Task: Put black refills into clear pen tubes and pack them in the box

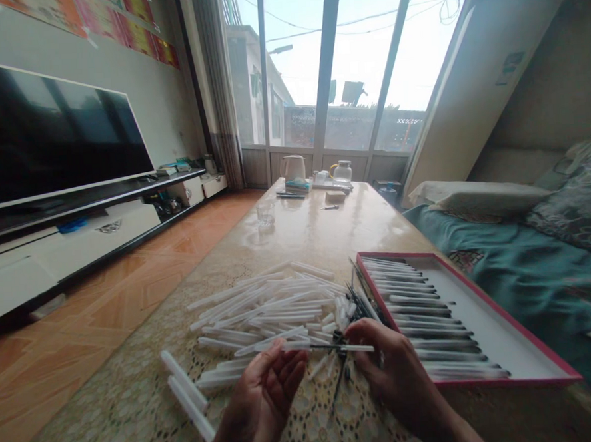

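In the head view my left hand (269, 396) pinches a translucent white pen barrel (296, 345) between thumb and fingers. From its right end a thin pen refill (356, 348), dark then pale, runs across to my right hand (392, 365), whose thumb and fingers are closed on it. Barrel and refill lie in one line above the table; how far one sits inside the other I cannot tell. Beyond my hands spreads a pile of loose white pen barrels (265, 303). Dark refills and small black parts (363, 303) lie heaped beside my right hand.
A pink-rimmed shallow box (523, 337) at the right holds a row of pens (442, 325). Several barrels (186, 394) lie left of my left hand. Farther along the patterned table (217, 252) stand a clear glass (265, 216), a kettle (293, 168) and a glass jug (342, 171).
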Demonstrator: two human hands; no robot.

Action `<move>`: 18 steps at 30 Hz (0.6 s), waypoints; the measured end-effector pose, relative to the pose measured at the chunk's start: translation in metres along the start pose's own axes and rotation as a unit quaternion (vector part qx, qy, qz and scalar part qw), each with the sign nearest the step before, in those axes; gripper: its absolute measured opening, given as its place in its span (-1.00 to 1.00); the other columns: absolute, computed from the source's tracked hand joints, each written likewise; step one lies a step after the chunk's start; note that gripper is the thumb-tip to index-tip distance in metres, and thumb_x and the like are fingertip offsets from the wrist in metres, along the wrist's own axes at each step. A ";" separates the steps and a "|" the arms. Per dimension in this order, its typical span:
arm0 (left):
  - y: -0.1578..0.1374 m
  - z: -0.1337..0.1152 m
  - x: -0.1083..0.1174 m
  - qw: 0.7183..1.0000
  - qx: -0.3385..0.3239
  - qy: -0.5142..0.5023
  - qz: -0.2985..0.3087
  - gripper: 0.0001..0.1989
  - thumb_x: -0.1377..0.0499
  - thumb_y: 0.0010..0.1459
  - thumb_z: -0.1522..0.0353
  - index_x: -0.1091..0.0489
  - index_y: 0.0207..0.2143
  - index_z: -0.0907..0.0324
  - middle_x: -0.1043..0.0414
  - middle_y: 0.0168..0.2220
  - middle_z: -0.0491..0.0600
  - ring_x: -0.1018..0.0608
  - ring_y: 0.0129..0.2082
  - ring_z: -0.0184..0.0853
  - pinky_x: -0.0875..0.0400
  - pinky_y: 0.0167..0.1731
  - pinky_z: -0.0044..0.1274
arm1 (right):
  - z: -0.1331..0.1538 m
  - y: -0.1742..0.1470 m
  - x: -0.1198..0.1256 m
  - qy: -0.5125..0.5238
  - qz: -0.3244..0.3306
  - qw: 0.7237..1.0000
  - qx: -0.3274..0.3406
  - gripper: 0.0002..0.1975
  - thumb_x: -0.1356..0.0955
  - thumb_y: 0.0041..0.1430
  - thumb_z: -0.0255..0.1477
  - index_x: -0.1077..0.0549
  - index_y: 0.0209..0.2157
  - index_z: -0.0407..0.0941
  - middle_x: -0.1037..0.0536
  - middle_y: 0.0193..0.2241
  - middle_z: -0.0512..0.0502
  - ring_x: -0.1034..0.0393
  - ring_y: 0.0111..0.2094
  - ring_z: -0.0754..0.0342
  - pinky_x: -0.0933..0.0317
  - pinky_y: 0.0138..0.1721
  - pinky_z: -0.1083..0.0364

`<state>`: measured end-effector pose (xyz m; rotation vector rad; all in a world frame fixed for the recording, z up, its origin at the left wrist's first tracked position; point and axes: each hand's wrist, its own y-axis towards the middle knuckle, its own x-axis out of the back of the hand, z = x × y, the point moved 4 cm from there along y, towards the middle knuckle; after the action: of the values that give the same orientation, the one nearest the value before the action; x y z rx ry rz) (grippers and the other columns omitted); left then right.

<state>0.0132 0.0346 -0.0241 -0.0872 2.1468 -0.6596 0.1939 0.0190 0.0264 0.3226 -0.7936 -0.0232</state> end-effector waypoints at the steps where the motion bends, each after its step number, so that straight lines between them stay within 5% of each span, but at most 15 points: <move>1: -0.001 -0.002 -0.001 1.000 -0.003 -0.002 -0.002 -0.85 -0.05 0.10 0.60 -0.37 -0.45 0.31 -0.55 -0.54 0.07 -0.61 -0.51 -0.32 -0.54 -0.43 -0.56 | -0.003 0.000 0.001 -0.032 0.021 0.999 0.002 -0.85 -0.23 0.03 -0.61 -0.36 -0.41 -0.10 -0.41 -0.45 0.01 -0.33 -0.41 0.11 -0.17 -0.38 0.16; 9: -0.001 -0.004 -0.001 0.999 -0.031 0.027 -0.008 -0.86 -0.07 0.07 0.59 -0.39 -0.44 0.28 -0.56 -0.55 0.04 -0.62 -0.51 -0.31 -0.54 -0.42 -0.55 | -0.007 -0.011 -0.015 -0.164 0.113 0.980 0.013 -0.82 -0.28 -0.07 -0.63 -0.32 -0.40 -0.08 -0.43 -0.35 0.00 -0.28 -0.29 0.04 -0.10 -0.28 0.11; 18: -0.001 0.001 0.002 0.993 -0.040 0.105 0.032 -0.86 -0.21 -0.01 0.53 -0.34 -0.36 0.22 -0.56 -0.51 0.00 -0.62 -0.44 -0.24 -0.52 -0.35 -0.45 | -0.006 -0.008 -0.017 -0.117 0.075 0.990 0.006 -0.85 -0.21 0.04 -0.64 -0.29 -0.46 -0.11 -0.40 -0.43 -0.02 -0.28 -0.38 0.08 -0.10 -0.37 0.15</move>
<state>0.0128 0.0330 -0.0255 0.0076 2.3682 -0.5665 0.1871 0.0155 0.0078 0.2740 -1.0494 0.0859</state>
